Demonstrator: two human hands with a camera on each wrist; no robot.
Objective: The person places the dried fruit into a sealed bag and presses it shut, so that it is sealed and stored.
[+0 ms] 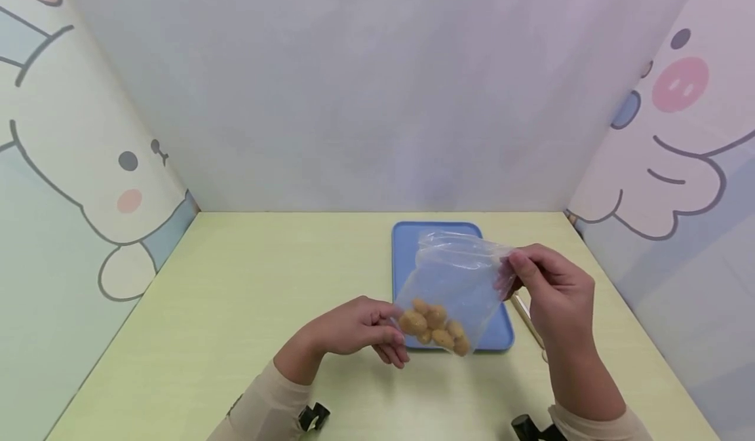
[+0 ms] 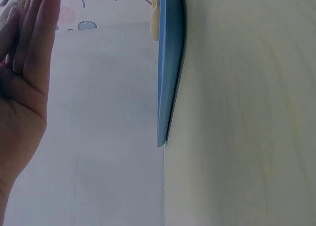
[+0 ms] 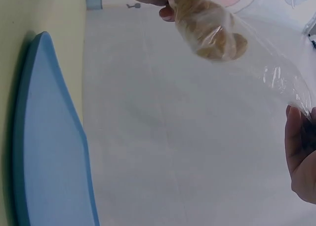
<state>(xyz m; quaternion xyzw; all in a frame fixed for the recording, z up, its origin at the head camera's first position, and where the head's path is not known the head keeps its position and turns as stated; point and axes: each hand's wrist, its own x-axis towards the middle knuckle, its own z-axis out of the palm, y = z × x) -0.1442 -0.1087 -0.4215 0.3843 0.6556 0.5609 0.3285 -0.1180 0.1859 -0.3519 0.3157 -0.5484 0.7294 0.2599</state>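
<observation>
A clear plastic zip bag [image 1: 460, 277] is held up, tilted, above a blue tray [image 1: 406, 251]. Several small yellow-brown lumps like baby potatoes [image 1: 433, 323] lie gathered in its bottom corner. With thumb and fingers, my right hand [image 1: 557, 287] pinches the bag's upper right side. My left hand [image 1: 360, 329] pinches the lower left corner beside the lumps, as the right wrist view shows. That view also has the bag stretched between both hands. Only part of the left hand [image 2: 24, 87] appears in the left wrist view, and its grip is hidden there.
A slim light-brown utensil [image 1: 529, 322] lies right of the tray, partly behind my right hand; its kind is unclear. The pale yellow table [image 1: 265, 264] meets a plain back wall [image 1: 354, 100] and side walls with cartoon animals.
</observation>
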